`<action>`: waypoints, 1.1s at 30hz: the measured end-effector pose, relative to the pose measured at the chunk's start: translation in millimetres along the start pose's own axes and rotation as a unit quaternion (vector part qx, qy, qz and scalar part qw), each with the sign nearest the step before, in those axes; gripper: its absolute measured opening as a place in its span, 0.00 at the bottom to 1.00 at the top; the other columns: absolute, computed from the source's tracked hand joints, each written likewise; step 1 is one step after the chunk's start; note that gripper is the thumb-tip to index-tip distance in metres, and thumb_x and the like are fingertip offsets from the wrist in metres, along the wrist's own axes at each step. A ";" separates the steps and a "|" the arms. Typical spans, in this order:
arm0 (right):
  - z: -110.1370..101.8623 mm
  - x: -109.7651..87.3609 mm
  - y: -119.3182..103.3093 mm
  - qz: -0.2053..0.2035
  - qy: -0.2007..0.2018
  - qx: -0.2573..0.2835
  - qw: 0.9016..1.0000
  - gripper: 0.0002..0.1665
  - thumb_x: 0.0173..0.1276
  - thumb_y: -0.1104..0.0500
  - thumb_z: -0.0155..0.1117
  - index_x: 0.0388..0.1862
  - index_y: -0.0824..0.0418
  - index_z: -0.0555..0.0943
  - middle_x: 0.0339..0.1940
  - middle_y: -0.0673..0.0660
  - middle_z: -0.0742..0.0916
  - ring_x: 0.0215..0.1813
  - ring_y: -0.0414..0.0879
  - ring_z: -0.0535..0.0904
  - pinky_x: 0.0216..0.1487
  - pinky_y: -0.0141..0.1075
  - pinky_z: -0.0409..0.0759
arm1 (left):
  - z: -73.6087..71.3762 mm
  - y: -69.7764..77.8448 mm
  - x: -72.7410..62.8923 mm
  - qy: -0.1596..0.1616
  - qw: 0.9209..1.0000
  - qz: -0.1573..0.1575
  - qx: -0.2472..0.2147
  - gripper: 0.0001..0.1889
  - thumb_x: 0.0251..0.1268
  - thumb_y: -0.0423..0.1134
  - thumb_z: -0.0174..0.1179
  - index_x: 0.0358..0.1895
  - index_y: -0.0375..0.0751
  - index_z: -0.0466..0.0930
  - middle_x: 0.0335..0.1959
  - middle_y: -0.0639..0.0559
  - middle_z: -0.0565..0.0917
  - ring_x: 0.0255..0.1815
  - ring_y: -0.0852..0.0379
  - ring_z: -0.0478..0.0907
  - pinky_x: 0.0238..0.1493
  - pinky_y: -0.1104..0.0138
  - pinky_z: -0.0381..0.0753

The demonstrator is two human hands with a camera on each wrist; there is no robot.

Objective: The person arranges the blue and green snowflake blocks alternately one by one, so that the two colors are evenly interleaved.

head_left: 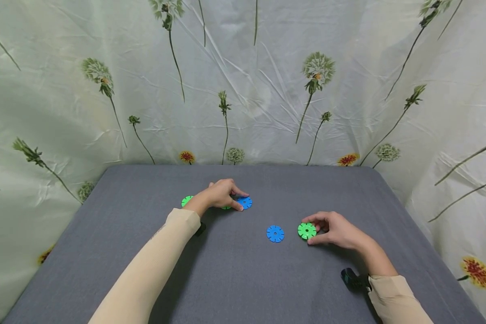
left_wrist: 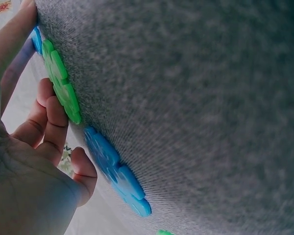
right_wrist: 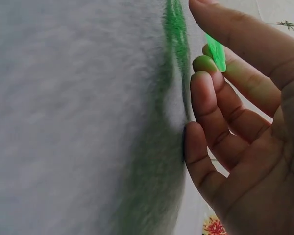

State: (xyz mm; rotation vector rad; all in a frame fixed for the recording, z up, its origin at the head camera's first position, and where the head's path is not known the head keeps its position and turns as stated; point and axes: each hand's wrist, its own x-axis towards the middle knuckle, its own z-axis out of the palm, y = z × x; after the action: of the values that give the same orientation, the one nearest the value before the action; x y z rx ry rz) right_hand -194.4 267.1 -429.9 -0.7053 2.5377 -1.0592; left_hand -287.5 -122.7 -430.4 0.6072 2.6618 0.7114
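My left hand (head_left: 219, 193) is at the far side of the table, thumb and index finger pinching the edges of a blue notched disc (head_left: 246, 203). Beneath that hand lies a green disc (head_left: 226, 208), mostly covered in the head view. The left wrist view shows this green disc (left_wrist: 61, 83) beside the curled fingers, and another blue disc (left_wrist: 117, 171) nearer the wrist. My right hand (head_left: 337, 229) pinches a green notched disc (head_left: 307, 231) between thumb and fingers, tilted toward the head camera. In the right wrist view only a sliver of that green disc (right_wrist: 216, 53) shows past the fingers.
A single blue disc (head_left: 275, 233) lies flat between the hands, left of the right hand. Another green disc (head_left: 187, 200) is partly hidden behind the left wrist. Grey cloth covers the table (head_left: 243, 279); a flowered curtain (head_left: 263, 90) hangs behind it.
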 end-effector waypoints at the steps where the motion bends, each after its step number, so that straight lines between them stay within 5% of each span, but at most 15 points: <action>1: -0.6 2.6 -0.2 -0.003 0.003 -0.001 1.000 0.30 0.63 0.55 0.85 0.62 0.64 0.88 0.44 0.53 0.88 0.42 0.38 0.82 0.45 0.31 0.81 | 0.0 0.0 0.1 0.000 1.000 -0.001 -0.001 0.25 0.59 0.50 0.82 0.61 0.67 0.90 0.60 0.53 0.88 0.61 0.51 0.81 0.53 0.53 0.59; 15: -7.6 58.1 -11.9 0.000 0.044 -0.036 0.998 0.30 0.63 0.57 0.85 0.63 0.64 0.88 0.43 0.56 0.87 0.45 0.45 0.82 0.45 0.34 0.80 | 2.0 -2.4 2.8 0.002 1.000 -0.005 0.002 0.25 0.60 0.52 0.81 0.61 0.69 0.90 0.62 0.53 0.88 0.61 0.51 0.81 0.56 0.51 0.60; 28: 2.4 107.1 -24.3 0.020 0.034 -0.054 0.998 0.31 0.63 0.54 0.85 0.64 0.59 0.88 0.47 0.57 0.89 0.49 0.47 0.83 0.52 0.42 0.80 | 2.7 -4.0 1.9 0.004 1.000 -0.007 -0.002 0.25 0.60 0.52 0.81 0.62 0.69 0.89 0.61 0.53 0.88 0.62 0.51 0.81 0.65 0.44 0.62; 33: 8.5 119.6 -28.6 0.026 0.023 -0.062 0.997 0.31 0.64 0.53 0.84 0.65 0.59 0.88 0.49 0.58 0.88 0.49 0.48 0.83 0.53 0.43 0.81 | 3.0 -4.7 2.2 0.002 1.000 -0.010 0.003 0.25 0.60 0.52 0.81 0.62 0.69 0.89 0.60 0.54 0.88 0.60 0.53 0.80 0.61 0.47 0.62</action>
State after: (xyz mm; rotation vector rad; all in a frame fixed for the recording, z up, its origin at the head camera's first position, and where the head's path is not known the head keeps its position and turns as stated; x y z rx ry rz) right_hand -281.1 179.6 -425.2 -0.6495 2.6656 -0.9173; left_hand -289.7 -124.1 -435.9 0.5812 2.6711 0.7019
